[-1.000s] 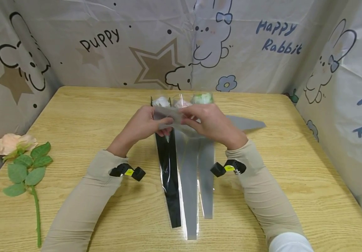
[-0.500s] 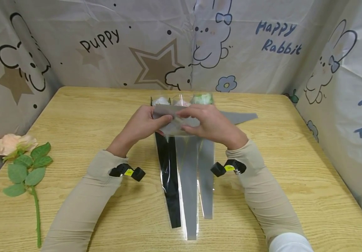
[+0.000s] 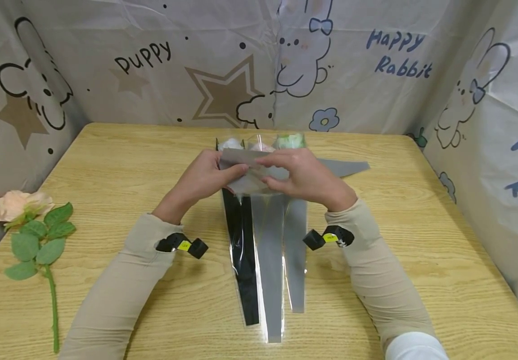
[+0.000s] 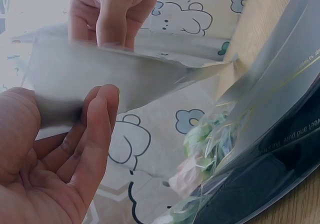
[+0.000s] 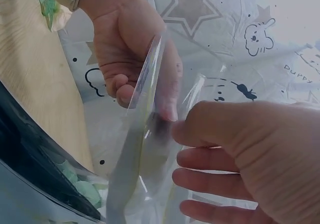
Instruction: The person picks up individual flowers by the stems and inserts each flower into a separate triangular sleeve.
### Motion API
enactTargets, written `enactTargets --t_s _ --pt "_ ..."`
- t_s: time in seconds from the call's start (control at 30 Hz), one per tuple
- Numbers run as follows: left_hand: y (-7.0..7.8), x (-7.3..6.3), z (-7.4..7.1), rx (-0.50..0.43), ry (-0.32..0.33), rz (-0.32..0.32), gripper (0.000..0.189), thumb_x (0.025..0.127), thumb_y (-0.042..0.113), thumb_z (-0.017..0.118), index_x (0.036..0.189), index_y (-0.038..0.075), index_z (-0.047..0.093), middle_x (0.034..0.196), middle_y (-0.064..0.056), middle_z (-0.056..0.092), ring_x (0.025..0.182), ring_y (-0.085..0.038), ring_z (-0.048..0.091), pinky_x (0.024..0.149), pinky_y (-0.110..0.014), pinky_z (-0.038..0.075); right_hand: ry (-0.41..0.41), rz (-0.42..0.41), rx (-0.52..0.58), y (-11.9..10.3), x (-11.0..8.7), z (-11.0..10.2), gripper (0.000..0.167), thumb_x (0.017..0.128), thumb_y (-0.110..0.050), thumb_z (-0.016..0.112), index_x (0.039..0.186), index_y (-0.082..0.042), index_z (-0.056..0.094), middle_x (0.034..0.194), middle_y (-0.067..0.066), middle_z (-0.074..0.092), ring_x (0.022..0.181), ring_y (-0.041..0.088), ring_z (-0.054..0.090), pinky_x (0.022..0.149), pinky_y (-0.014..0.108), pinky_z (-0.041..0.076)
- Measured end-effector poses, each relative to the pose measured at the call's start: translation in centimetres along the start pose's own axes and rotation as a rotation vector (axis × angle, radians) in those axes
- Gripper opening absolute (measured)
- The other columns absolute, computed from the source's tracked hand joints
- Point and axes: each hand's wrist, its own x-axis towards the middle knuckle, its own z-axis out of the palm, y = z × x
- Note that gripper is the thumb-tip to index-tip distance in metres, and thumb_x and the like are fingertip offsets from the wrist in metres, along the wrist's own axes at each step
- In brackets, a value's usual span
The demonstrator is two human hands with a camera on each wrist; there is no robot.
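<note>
A grey, partly transparent tapered flower sleeve (image 3: 236, 158) is held above three wrapped flowers, its narrow tail reaching to the right. My left hand (image 3: 202, 176) grips the sleeve's left end, thumb in front and fingers behind. On the other side my right hand (image 3: 306, 177) holds the sleeve near its wide end, index finger and thumb curled at it. In the right wrist view the sleeve's clear layers (image 5: 150, 84) stand apart, with the left thumb between them. Below lie a black sleeve (image 3: 240, 250), a long grey sleeve (image 3: 270, 270) and a shorter grey sleeve (image 3: 296, 250), side by side.
A peach rose (image 3: 20, 206) with green leaves and a bare stem lies at the table's left side. White, pink and pale green blooms (image 3: 290, 141) show at the tops of the wrapped flowers. Printed cloth (image 3: 150, 100) walls the wooden table (image 3: 403, 240) at the back and sides.
The held sleeve has been turned flatter toward the camera, and its tail has shifted slightly left. My right thumb and index finger have spread farther apart along it.
</note>
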Motion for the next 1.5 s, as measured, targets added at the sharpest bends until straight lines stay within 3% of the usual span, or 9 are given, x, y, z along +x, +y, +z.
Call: enactTargets --t_s 0.13,0.2,0.33,0.5,0.67,0.9,1.1,1.23,1.5 --pt "-0.04 -0.02 -0.03 -0.023 -0.011 0.008 0.032 0.104 0.025 0.063 0.124 0.001 0.070 0.113 -0.021 0.075 0.080 -0.016 0.073 0.076 -0.045 0.065 0.014 -0.020 -0.009 -0.10 0.18 0.20 0.023 0.095 -0.014 0.075 0.116 -0.007 0.077 0.115 0.010 0.079 0.100 0.022 0.077 0.080 0.034 0.063" --pt "-0.07 0.01 -0.01 -0.062 -0.029 0.008 0.032 0.104 0.024 0.063 0.126 0.001 0.068 0.114 -0.022 0.074 0.082 -0.022 0.076 0.079 -0.048 0.065 0.027 -0.032 -0.006 -0.09 0.23 0.28 0.019 0.096 -0.014 0.075 0.113 -0.007 0.079 0.110 0.009 0.080 0.095 0.020 0.077 0.078 0.033 0.063" --pt "-0.05 0.04 0.01 -0.103 -0.048 -0.024 0.030 0.104 0.022 0.063 0.124 0.000 0.068 0.106 -0.022 0.075 0.080 -0.026 0.078 0.080 -0.048 0.065 0.067 -0.038 -0.018 -0.05 0.21 0.26 0.017 0.095 -0.014 0.075 0.109 -0.004 0.079 0.104 0.010 0.081 0.088 0.019 0.077 0.076 0.033 0.063" --pt "0.17 -0.06 -0.17 -0.039 -0.046 -0.074 0.028 0.102 0.020 0.066 0.122 0.000 0.067 0.091 -0.017 0.075 0.076 -0.026 0.075 0.078 -0.047 0.065 0.115 -0.041 -0.031 -0.13 0.13 0.14 0.018 0.093 -0.012 0.077 0.108 -0.002 0.078 0.103 0.013 0.081 0.086 0.021 0.079 0.077 0.032 0.065" --pt "0.36 -0.01 -0.25 0.009 -0.061 -0.088 0.029 0.101 0.022 0.069 0.118 -0.001 0.069 0.087 -0.015 0.076 0.078 -0.030 0.075 0.075 -0.042 0.066 0.145 -0.048 -0.027 -0.15 0.11 0.12 0.017 0.092 -0.010 0.078 0.107 -0.001 0.078 0.102 0.014 0.080 0.083 0.021 0.078 0.072 0.030 0.064" --pt "0.46 -0.21 -0.48 0.002 0.010 -0.039 0.038 0.102 0.038 0.065 0.119 0.004 0.070 0.102 -0.019 0.077 0.083 -0.036 0.077 0.073 -0.039 0.066 0.161 -0.036 0.001 -0.34 0.08 -0.01 0.018 0.091 -0.012 0.080 0.106 -0.003 0.078 0.100 0.012 0.079 0.084 0.020 0.077 0.071 0.030 0.064" --pt "0.61 -0.36 -0.63 0.036 0.085 -0.014 0.038 0.103 0.037 0.063 0.114 0.003 0.074 0.104 -0.020 0.076 0.074 -0.026 0.073 0.063 -0.028 0.062 0.176 -0.047 -0.021 -0.38 0.11 0.20 0.017 0.090 -0.013 0.081 0.104 -0.004 0.079 0.100 0.012 0.078 0.084 0.021 0.077 0.073 0.027 0.064" --pt "0.63 -0.40 -0.71 0.072 0.112 -0.014 0.038 0.104 0.036 0.062 0.108 0.000 0.076 0.100 -0.021 0.077 0.066 -0.017 0.070 0.059 -0.024 0.059 0.186 -0.053 -0.036 -0.45 0.12 0.40 0.017 0.089 -0.012 0.081 0.103 -0.004 0.079 0.100 0.011 0.078 0.084 0.020 0.077 0.075 0.026 0.064" --pt "0.82 -0.41 -0.58 0.105 0.144 -0.063 0.039 0.104 0.034 0.063 0.104 -0.002 0.077 0.096 -0.021 0.079 0.073 -0.028 0.077 0.059 -0.024 0.060 0.182 -0.031 -0.028 -0.46 0.25 0.57 0.017 0.090 -0.012 0.081 0.105 -0.004 0.079 0.101 0.012 0.079 0.083 0.019 0.077 0.073 0.027 0.064"
